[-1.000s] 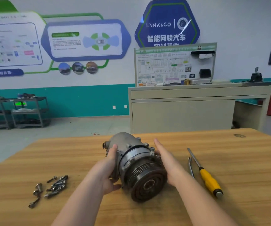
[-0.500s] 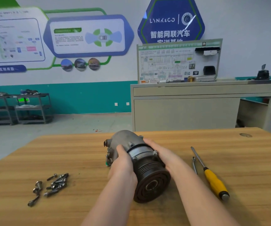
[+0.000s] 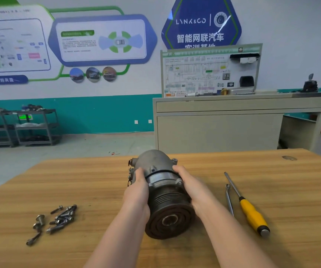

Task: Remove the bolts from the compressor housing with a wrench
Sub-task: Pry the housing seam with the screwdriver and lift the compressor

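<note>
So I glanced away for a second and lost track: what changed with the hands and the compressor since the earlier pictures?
Both hands closed in on the compressor: the left hand slid up from its side to grip over the housing, and the right hand, open beside it before, now grips it too. The loose bolts, wrench and screwdriver lie on the table as before.

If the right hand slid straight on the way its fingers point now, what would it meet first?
The right hand grips the grey metal compressor, fingers pointing up and left over it. Going on, they would ride along the rounded grey housing itself; beyond that only bare wooden tabletop shows, though depth is unclear.
</note>
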{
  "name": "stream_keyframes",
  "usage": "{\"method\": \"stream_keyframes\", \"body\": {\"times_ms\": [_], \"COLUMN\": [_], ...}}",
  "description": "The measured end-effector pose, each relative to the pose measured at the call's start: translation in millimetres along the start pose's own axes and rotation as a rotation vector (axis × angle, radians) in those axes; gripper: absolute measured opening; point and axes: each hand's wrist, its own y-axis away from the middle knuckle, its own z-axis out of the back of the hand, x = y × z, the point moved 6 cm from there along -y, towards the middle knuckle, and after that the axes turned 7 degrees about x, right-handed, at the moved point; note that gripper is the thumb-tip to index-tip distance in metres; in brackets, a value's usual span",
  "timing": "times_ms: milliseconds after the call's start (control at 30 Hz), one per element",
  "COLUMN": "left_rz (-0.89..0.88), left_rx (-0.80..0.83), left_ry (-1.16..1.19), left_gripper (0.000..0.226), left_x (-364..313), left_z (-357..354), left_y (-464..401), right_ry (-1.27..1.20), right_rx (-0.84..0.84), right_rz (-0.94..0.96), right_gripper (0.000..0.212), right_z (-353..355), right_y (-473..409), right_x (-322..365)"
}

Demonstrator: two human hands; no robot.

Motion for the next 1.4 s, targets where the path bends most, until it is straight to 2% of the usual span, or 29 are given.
{"method": "stream_keyframes", "body": {"times_ms": [233, 467, 800, 1000, 1267, 1400], "left_rz": [0.004, -0.037, -0.252, -0.459, -0.567, -0.592], "left_rx": [0.068, 0.126, 0.172, 0.171, 0.180, 0.217], "left_ry": [-0.057, -0.074, -0.064, -0.111, -0.124, -0.115], "left_gripper": [0.057, 0.053, 0.059, 0.091, 0.087, 0.078], "left_x": [-3, -9, -12, -9, -3, 3], "left_z": [-3, -9, -3, -2, 3, 4], "left_y": [-11, -22, -16, -6, 2, 4], "right_ry": [-0.076, -0.144, -0.009, 0.013, -0.023, -0.015], "right_rx": [-0.084, -0.128, -0.115, -0.100, -0.067, -0.040], "right_rz": [0.020, 0.065, 0.388, 0.556, 0.547, 0.528], "right_gripper": [0.057, 0.065, 0.049, 0.058, 0.063, 0.090], "right_z": [4, 9, 10, 11, 15, 14], "right_y": [5, 3, 13, 21, 26, 32], "right_x": [-1, -1, 17, 19, 14, 21]}}
